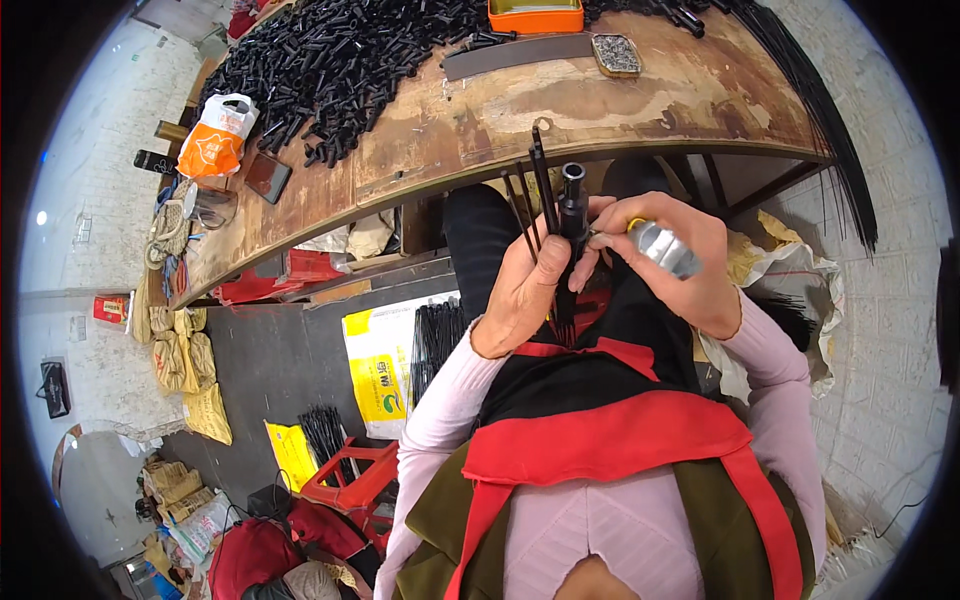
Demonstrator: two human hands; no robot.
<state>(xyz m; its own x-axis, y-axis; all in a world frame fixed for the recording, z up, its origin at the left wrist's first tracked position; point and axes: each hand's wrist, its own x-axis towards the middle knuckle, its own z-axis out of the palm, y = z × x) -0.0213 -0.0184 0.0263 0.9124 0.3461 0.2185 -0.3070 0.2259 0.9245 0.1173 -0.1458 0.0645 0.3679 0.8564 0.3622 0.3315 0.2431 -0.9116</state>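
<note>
Above my lap, my left hand [520, 300] is closed around several thin black rods [540, 185] and a thicker black tubular piece [573, 195] with a round open top. These stand roughly upright, and their lower ends reach down toward my apron [600, 440]. My right hand [692, 250] is wrapped round a shiny silver object [664, 250] with a yellow rim; its exact kind does not show. The right fingertips meet beside the black tubular piece, close to the left fingers. Whether a small part is pinched there is too fine to make out.
Across the worn wooden table [430, 150] lie a heap of black tubular parts [330, 75], a grey flat bar [518, 57], an orange tin [536, 17] and a dish of small metal pieces [615, 55]. Long black rods [830, 130] overhang its right end. A red stool [360, 485] stands lower left.
</note>
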